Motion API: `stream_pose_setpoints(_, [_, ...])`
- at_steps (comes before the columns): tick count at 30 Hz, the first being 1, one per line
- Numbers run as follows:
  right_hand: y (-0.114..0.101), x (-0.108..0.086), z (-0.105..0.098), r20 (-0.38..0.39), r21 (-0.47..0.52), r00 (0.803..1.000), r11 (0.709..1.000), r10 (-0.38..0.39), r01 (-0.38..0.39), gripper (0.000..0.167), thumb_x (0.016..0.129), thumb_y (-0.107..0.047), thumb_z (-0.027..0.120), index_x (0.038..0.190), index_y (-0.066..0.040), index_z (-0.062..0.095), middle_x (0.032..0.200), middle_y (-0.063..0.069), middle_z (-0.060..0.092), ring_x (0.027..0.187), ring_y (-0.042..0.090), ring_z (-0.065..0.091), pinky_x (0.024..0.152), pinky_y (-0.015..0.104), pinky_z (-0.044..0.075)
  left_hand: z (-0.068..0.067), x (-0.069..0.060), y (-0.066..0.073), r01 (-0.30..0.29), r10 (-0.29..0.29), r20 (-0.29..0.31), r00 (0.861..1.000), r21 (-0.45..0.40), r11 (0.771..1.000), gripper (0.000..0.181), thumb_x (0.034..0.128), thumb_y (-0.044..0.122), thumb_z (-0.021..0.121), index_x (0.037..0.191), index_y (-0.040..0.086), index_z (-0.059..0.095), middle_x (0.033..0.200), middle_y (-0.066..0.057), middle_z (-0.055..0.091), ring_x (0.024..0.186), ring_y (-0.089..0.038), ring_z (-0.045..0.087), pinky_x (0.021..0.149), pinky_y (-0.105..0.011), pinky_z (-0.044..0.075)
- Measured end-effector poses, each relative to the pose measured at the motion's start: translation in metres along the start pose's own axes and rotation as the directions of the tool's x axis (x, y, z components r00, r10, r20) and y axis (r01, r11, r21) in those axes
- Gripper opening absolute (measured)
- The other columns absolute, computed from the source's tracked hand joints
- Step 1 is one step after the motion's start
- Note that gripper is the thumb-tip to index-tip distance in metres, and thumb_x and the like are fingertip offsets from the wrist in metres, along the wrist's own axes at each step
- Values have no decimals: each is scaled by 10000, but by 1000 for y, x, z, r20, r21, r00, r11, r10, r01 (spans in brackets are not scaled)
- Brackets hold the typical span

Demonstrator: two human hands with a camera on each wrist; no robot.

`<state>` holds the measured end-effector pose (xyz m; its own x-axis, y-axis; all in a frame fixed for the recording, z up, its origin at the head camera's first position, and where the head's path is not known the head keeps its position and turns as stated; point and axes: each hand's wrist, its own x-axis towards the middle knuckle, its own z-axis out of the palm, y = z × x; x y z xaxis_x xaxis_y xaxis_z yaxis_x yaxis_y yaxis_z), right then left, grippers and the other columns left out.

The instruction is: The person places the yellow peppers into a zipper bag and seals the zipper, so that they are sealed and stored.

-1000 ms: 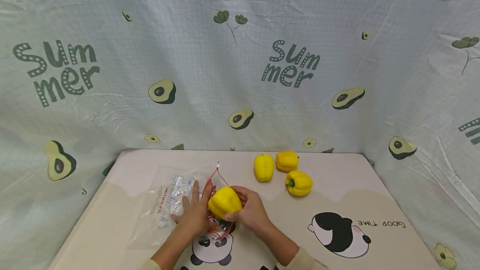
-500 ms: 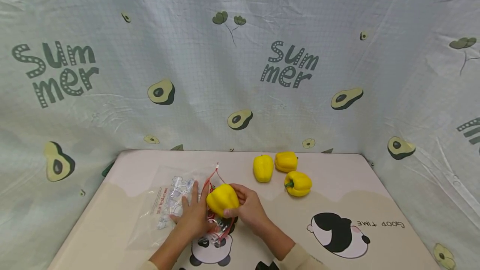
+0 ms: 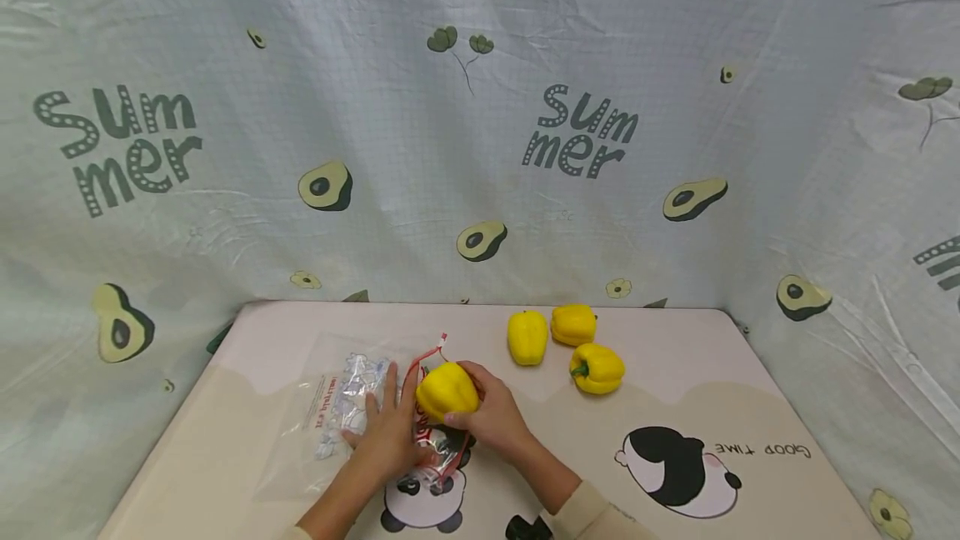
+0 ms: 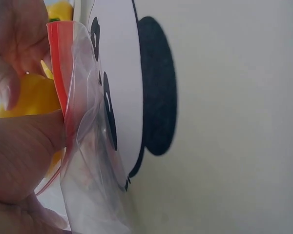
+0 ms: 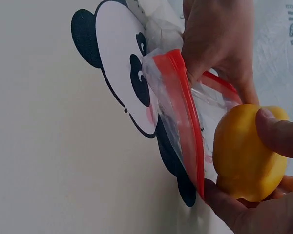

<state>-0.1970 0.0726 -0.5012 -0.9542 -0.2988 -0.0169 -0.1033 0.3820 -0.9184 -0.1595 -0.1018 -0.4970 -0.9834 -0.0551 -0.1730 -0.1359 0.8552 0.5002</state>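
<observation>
My right hand (image 3: pixel 497 417) holds a yellow bell pepper (image 3: pixel 447 391) at the mouth of a clear zip bag (image 3: pixel 300 461). Thumb and fingers grip it from the right; in the right wrist view the pepper (image 5: pixel 249 151) sits beside the red zip strip (image 5: pixel 191 109). My left hand (image 3: pixel 386 433) lies over the bag, fingers spread and straight. Its thumb touches the red strip (image 4: pixel 61 58) in the left wrist view, where the mouth stands parted. How far the pepper is inside the mouth, I cannot tell.
Three more yellow bell peppers, one at the left (image 3: pixel 527 337), one behind (image 3: pixel 573 324) and one in front (image 3: pixel 597 368), lie at the table's back right. The table (image 3: pixel 217 440) carries printed animals. A patterned curtain (image 3: pixel 390 107) rises behind it.
The pepper in my right hand has shifted slightly away from me. The far end of the red zip strip has tilted to the right. My left hand stays in place.
</observation>
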Motion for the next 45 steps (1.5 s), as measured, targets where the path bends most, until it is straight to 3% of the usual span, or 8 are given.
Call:
stream_pose_setpoints(7, [-2,2,7,-24,-154,999,988,-30,26,785,829,-185,873,1508,-74,496,1438,165,638,1204,332,632,1104,608,503,0,-2,-1,-13,13,-15,1000,0,1000,1256,678,239,987,1659,227,203,1754,-210,23,1473,-733,120,898,-987,37])
stream_pose_setpoints(12, [-7,5,13,-37,-230,999,973,9,-17,818,817,-290,894,1468,-59,456,1389,184,662,1149,313,653,1070,571,533,-2,-3,-1,-27,26,-28,999,-13,1000,1264,669,234,990,1658,224,202,1757,-198,26,1461,-746,129,890,-990,37])
stream_pose_setpoints(16, [-10,4,14,-14,-255,1000,967,17,-20,762,838,-299,875,1434,-56,467,1314,184,683,1075,280,650,997,532,559,0,-4,-2,-41,41,-39,998,-14,999,1269,671,240,990,1661,210,197,1757,-194,27,1445,-761,147,884,-997,48])
stream_pose_setpoints(19, [-9,3,13,25,-250,1000,968,-8,14,691,877,-188,792,1473,-48,473,1311,171,683,1072,267,644,988,524,561,0,-4,-3,-51,50,-41,998,-20,999,1284,674,247,990,1666,208,175,1757,-190,16,1436,-770,148,881,-1003,54])
stream_pose_setpoints(23, [-7,2,13,63,-229,997,972,-33,47,724,841,-78,725,1508,-39,448,1350,162,673,1110,268,641,1042,540,547,-1,-5,-4,-61,60,-42,997,-26,998,1292,683,249,986,1669,223,152,1759,-183,2,1431,-776,143,875,-1007,52])
stream_pose_setpoints(33, [-9,5,17,0,-303,1000,953,17,-16,586,907,-233,815,1358,-30,500,1202,163,717,992,244,662,983,503,588,0,-4,-1,-67,66,-32,997,-15,998,1315,708,247,973,1678,312,87,1771,-122,-48,1431,-772,163,885,-1009,54])
stream_pose_setpoints(39, [-13,9,15,23,-278,1000,960,14,-7,608,928,-140,744,1470,-13,501,1340,202,691,1133,315,670,1081,567,535,0,-4,0,-63,63,-26,998,-1,998,1337,706,227,974,1681,325,66,1772,-109,-79,1430,-771,165,879,-1004,54])
stream_pose_setpoints(45, [-16,10,22,24,-386,999,923,24,-12,635,983,-186,700,1554,-62,454,1347,179,702,1144,303,688,1093,549,533,0,-6,-3,-72,72,-28,997,-1,997,1328,713,227,971,1686,294,70,1769,-124,-102,1429,-773,170,875,-1004,59])
